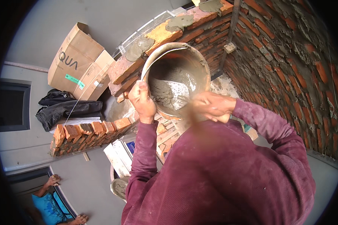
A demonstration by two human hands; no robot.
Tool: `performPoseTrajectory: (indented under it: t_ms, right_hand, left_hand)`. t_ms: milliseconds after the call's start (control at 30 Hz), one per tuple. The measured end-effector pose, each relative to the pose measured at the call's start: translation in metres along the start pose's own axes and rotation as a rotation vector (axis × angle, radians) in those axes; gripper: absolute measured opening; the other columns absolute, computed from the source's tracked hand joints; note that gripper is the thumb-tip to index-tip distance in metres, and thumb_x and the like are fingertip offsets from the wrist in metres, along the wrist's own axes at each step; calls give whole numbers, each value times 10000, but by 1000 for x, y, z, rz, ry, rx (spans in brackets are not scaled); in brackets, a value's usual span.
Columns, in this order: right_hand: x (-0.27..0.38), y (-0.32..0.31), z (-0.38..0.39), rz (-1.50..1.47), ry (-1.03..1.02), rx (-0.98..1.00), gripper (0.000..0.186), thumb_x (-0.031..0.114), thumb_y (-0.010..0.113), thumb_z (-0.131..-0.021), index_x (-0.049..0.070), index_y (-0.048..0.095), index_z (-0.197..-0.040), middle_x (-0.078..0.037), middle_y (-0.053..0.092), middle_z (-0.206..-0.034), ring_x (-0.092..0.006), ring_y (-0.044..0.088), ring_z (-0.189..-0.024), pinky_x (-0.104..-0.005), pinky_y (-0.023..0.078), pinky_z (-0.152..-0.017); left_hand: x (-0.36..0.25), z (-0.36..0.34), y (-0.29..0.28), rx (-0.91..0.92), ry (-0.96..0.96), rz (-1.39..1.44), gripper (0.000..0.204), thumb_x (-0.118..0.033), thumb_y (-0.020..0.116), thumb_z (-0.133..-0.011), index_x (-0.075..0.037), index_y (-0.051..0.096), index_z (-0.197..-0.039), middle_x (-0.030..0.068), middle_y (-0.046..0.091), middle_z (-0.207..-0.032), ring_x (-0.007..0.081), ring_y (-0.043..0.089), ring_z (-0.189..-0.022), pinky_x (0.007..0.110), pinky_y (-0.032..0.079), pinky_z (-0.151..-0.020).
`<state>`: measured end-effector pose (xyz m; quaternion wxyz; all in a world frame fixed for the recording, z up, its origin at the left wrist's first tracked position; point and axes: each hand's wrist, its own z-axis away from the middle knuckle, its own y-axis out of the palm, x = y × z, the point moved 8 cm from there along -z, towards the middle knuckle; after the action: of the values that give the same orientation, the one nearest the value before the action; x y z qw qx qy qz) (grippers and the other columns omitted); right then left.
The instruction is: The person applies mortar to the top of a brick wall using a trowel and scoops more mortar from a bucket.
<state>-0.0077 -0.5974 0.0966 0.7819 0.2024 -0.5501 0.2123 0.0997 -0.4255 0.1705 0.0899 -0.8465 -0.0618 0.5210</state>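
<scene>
The left hand grips the near-left rim of a round bucket, thumb up at its edge, while the right hand is closed around the handle of a trowel whose pale, wet blade lies inside among grey mortar. The bucket is tilted, its mouth facing the person, just in front of a brick wall topped with patches of mortar. A taller brick wall rises on the right. On the left stand a cardboard box and dark clothing; a co-worker in blue is at an opening, lower left.
</scene>
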Motion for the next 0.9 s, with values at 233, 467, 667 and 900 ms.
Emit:
performPoseTrajectory:
  t_ms: [233,467,667,900]
  right_hand:
    - [-13,-44,59,-167,-20,-169,223,241,532,-936,45,483,-840,-12,511,-572,-94,506,-443,-251,412,-403]
    - [1,-150,82,-207,-8,-599,213,183,512,-939,48,491,-776,-33,516,-573,-115,500,-403,-265,438,-359]
    - [31,-297,30,-868,-263,-582,237,246,487,-940,17,501,-882,-8,491,-649,-86,487,-484,-217,432,-366]
    - [1,-291,-10,-882,-297,-473,332,336,430,-975,12,495,-1009,13,480,-685,-60,442,-474,-197,386,-363]
  left_hand:
    - [44,1,24,-174,-19,-130,476,-304,355,-1022,-31,341,-633,-27,275,-598,89,252,-576,312,211,-505]
    - [90,28,30,-130,-182,-297,498,-333,374,-1008,-33,310,-615,9,258,-557,126,261,-553,348,221,-505]
    - [137,60,1,-153,-281,-341,449,-267,423,-977,9,355,-629,31,307,-577,152,312,-576,354,272,-542]
    - [126,90,-32,-323,-384,-267,487,-330,398,-1000,-12,361,-633,-7,325,-601,126,291,-601,321,270,-537]
